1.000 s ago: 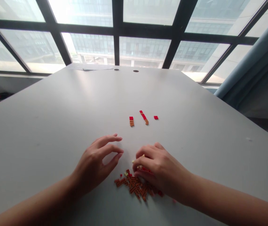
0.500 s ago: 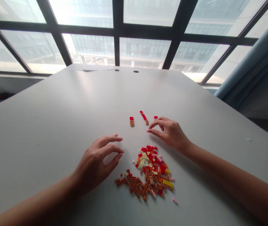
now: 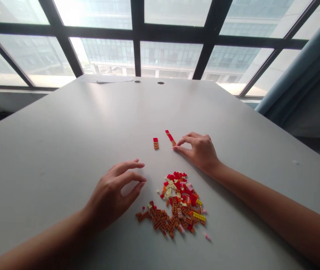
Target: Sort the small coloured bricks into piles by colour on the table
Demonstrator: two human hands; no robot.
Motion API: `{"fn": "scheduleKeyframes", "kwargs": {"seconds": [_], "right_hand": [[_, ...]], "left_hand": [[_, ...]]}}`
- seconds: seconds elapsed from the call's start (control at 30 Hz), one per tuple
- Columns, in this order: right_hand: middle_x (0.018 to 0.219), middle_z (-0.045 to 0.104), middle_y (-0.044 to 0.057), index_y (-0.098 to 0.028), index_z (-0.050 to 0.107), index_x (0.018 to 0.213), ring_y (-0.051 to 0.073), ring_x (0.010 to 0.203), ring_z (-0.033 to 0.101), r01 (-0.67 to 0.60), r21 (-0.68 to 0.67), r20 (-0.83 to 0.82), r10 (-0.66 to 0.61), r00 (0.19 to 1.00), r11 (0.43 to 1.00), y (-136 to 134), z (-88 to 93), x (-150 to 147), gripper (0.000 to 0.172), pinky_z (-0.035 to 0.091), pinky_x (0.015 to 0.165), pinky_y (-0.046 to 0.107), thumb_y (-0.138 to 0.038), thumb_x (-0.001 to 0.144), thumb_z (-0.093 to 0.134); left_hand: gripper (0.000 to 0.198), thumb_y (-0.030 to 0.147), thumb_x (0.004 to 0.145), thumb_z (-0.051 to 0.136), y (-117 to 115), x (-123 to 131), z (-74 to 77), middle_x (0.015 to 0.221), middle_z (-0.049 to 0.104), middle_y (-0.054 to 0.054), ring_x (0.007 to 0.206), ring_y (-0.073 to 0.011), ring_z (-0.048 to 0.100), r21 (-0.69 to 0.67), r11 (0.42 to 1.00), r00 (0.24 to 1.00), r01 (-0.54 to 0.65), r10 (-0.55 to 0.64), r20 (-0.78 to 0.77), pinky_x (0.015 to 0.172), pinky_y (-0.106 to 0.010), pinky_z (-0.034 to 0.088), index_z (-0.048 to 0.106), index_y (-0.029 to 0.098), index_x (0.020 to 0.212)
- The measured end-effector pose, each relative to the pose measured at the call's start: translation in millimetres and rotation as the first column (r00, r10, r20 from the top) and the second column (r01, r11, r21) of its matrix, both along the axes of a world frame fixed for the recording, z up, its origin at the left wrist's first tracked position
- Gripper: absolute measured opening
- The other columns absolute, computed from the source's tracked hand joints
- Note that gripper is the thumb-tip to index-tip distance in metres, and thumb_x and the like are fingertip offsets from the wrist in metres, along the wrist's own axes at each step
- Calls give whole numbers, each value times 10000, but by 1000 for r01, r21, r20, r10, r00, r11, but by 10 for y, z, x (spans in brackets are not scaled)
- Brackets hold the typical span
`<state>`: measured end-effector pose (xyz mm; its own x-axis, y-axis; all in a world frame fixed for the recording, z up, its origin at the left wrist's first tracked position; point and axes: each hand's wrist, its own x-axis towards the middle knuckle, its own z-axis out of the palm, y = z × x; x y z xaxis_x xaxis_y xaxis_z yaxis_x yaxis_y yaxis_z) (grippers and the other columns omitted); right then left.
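My right hand [image 3: 202, 150] reaches over the table, thumb and index finger pinched at the near brown end of a long, narrow red-and-brown brick strip [image 3: 170, 137]. Whatever sits between the fingertips is too small to make out. A shorter brick strip [image 3: 156, 144], red at the far end and brown at the near end, lies to the left. My left hand [image 3: 115, 187] hovers or rests left of the loose brick pile [image 3: 177, 210], fingers loosely apart, thumb tip close to the index finger. Nothing shows in it. Brown, red, cream, yellow and pink bricks make up the pile.
A pink brick [image 3: 207, 236] lies apart at the near right of the pile. Paper [image 3: 112, 79] lies at the far edge of the white table [image 3: 64, 150], near two round holes. Windows stand behind, and a blue curtain [image 3: 295, 82] hangs at the right.
My right hand has moved slightly left and forward to the near end of the long strip. It now covers the small red piece that showed behind it. My left hand stays almost still.
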<state>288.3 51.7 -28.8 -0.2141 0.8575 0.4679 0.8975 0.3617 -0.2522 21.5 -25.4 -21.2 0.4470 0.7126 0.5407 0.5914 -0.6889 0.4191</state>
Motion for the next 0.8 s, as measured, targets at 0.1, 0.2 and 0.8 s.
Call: {"fn": "scheduleKeyframes", "kwargs": {"seconds": [0.1,0.2,0.8], "right_hand": [[868,697,41,-219,696,758,203,806,631,-8,43,12,7,1000,999,-38,26,-11,137,340,773,352,-353,792,699],[855,696,35,-211,700,760,149,660,591,-71,46,-48,73,996,996,-126,109,-6,124,371,749,342,-329,800,692],[826,706,49,-200,684,846,140,745,633,-492,-249,47,518,854,834,-684,403,3,184,404,735,284,-223,915,514]], "left_hand": [[131,195,862,544,-3,-2,3,1066,688,-80,1048,-225,648,-3,1000,1000,0,0,-2,857,-368,561,663,205,808],[126,192,860,547,-6,-4,3,1068,687,-80,1053,-224,646,-8,1000,1000,1,-1,1,861,-364,560,662,204,810],[121,183,859,555,-6,-6,-1,1065,687,-70,1057,-212,643,-22,1000,1000,-3,3,-3,870,-359,558,667,206,819]]}}
